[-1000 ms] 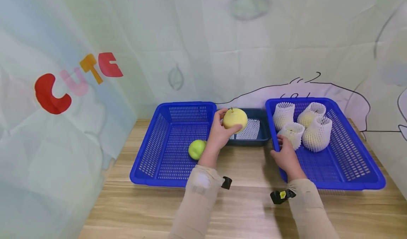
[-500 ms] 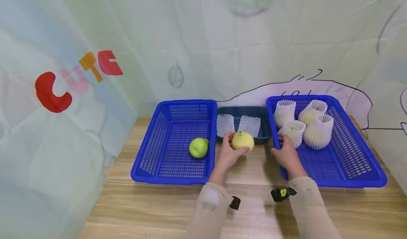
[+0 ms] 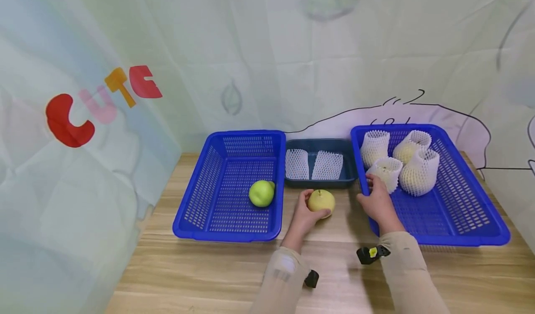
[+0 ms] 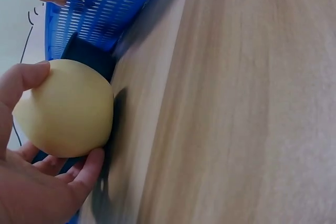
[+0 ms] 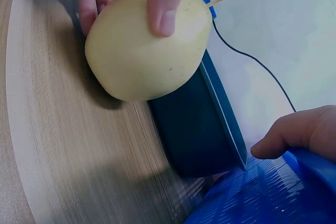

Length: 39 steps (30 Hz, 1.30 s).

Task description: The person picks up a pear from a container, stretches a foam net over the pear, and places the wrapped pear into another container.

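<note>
A pale yellow pear [image 3: 322, 202] with a short stem is in my left hand [image 3: 304, 215], thumb on the near side and fingers round the far side. It sits low over the wooden table, and its shadow lies close beneath it in the left wrist view. My right hand [image 3: 378, 205] grips the left rim of the right blue basket [image 3: 464, 243], thumb outside and fingers over the edge. Inside that basket, several pears in white foam nets [image 3: 419, 172] stand near the far left corner, one right at my right fingertips.
Between the baskets, at the back, a dark green tray [image 3: 349, 184] holds two flat white foam nets [image 3: 328, 165]. A green apple [image 3: 262, 193] lies in the left blue basket [image 3: 225, 236]. A printed cloth backdrop [image 3: 267, 72] rises behind the table.
My left hand has brought the pear from over the dark green tray toward me and down, close above the table. My right hand stays on the basket's rim.
</note>
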Motion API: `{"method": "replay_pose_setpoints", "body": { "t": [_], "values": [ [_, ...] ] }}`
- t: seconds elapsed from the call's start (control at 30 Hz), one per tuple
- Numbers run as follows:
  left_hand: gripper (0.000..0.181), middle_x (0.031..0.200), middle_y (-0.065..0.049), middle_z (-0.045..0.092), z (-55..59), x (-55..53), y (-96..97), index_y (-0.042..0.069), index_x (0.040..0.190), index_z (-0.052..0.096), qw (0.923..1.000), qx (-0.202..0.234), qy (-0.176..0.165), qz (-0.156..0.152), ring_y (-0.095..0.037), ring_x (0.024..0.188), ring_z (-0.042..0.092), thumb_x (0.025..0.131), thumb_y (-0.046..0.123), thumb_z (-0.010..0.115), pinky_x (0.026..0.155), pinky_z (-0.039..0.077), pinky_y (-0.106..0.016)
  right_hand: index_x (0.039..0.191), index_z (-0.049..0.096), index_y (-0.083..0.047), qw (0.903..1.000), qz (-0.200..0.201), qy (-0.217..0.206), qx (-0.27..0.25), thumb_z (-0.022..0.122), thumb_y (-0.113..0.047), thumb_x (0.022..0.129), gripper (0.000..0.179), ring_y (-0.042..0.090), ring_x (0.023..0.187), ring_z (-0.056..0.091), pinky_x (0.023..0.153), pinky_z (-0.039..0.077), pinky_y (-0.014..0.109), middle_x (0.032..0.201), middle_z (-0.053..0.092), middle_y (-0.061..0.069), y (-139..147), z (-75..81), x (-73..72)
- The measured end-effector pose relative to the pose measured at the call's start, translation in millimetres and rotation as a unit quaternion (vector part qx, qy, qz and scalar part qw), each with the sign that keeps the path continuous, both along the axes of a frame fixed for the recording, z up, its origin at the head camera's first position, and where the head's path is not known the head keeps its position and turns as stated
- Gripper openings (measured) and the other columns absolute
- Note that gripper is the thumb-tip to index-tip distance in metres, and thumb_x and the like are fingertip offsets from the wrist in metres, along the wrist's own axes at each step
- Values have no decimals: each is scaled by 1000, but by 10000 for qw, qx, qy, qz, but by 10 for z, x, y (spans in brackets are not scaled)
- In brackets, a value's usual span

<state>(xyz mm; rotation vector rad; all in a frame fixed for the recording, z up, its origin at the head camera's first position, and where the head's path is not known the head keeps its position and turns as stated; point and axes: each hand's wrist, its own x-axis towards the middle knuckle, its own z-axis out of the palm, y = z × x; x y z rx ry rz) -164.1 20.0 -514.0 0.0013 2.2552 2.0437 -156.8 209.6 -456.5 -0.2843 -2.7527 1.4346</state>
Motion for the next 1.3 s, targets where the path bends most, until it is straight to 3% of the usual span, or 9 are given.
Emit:
{"method": "replay_pose_setpoints", "body": {
  "t": [0.63,0.77,0.83,0.93,1.03,1.13,1.23,1.3],
  "values": [
    [71,126,-12,49,-37,-2,34,7,126,43,9985,-477,145,-207,-24,116,45,65,4,81,99,34,-37,136,24,11,10000,-28,-28,-24,51,-2,79,65,46,113,40,94,34,53,126,36,34,-7,13,-12],
    [76,129,-14,47,-19,20,39,5,129,41,9960,-833,235,-235,-27,118,44,64,7,82,101,32,-40,136,25,12,10000,-53,3,3,52,-2,79,65,46,112,41,94,34,53,125,37,34,-8,1,-14],
    [83,132,-16,44,71,49,35,5,134,36,9920,-1210,187,-304,-30,121,41,66,13,82,101,32,-43,136,26,12,10000,-61,6,0,53,-1,79,64,46,112,41,94,34,53,125,37,34,-6,-6,-13],
    [92,139,-19,35,338,111,3,6,141,27,9800,-1916,211,-496,-33,126,35,68,25,81,102,31,-46,136,26,11,10000,-70,-24,-10,53,-1,79,64,46,112,41,94,34,53,125,37,34,-6,-4,-5],
    [104,147,-19,21,694,174,-114,6,145,16,9627,-2593,633,-454,-35,134,21,69,38,79,105,25,-49,136,25,11,9999,-68,-77,-38,53,-1,79,65,46,113,41,94,34,53,126,37,34,-17,11,-11],
    [110,151,-16,10,982,230,-318,9,147,7,9451,-3021,1241,-126,-33,137,8,71,46,76,107,18,-51,137,25,10,9999,-29,-104,-33,53,-2,80,65,45,113,41,94,34,53,127,36,33,-26,24,-19],
    [98,148,-17,17,1064,249,-564,10,147,15,9310,-3317,1526,16,-35,134,16,75,44,73,105,23,-52,137,25,11,10000,10,-75,60,53,-3,79,65,45,113,41,95,33,53,127,37,34,-19,28,-22],
    [87,143,-19,29,1000,245,-706,11,145,21,9238,-3598,1302,-129,-36,129,29,79,40,70,100,31,-51,137,25,11,9997,54,-80,209,53,-4,80,65,46,113,41,96,32,53,126,38,34,-6,26,-19]
  ]
}}
